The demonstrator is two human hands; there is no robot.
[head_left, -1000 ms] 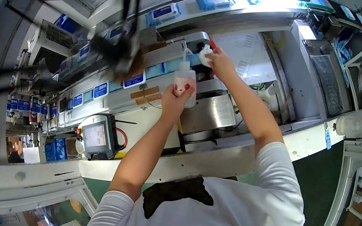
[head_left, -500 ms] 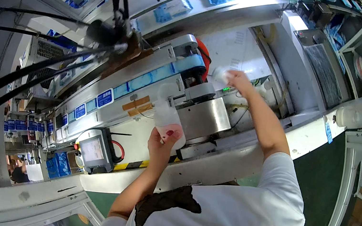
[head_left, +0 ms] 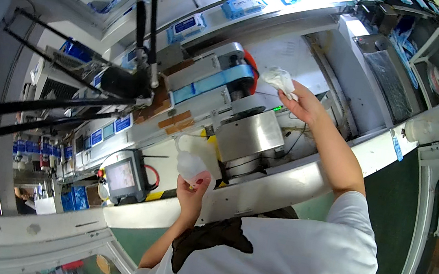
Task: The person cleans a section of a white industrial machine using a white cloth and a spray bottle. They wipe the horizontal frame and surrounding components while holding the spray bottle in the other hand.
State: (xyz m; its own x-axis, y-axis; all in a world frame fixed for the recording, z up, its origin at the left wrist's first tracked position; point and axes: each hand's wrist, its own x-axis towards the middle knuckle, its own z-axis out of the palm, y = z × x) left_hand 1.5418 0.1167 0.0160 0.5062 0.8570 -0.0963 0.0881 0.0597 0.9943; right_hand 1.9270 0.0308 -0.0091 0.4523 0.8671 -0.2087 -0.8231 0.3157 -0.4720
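My left hand (head_left: 190,197) is closed round the lower part of a translucent white squeeze bottle (head_left: 189,162) with a thin bent spout and a pinkish-red patch. The bottle is upright or slightly tilted, above the pale machine bed by its front edge. Farther right, my right hand (head_left: 306,106) pinches a crumpled white cloth or wipe (head_left: 280,79), held out beyond the end of a blue conveyor belt (head_left: 214,81). Between the hands stands a shiny metal housing (head_left: 250,138); neither hand appears to touch it.
A machine with black rod arms (head_left: 123,83) hangs over the conveyor at left. A control panel with a screen (head_left: 121,176) stands left of the bottle. Blue-and-white soft packs (head_left: 188,26) lie on the far line. A white front rail (head_left: 305,186) runs before me.
The view has shifted a little. My left hand and bottle are lower, nearer my body. The cloth, blurred before, now shows clearly in my right hand. The black rod arms have moved.
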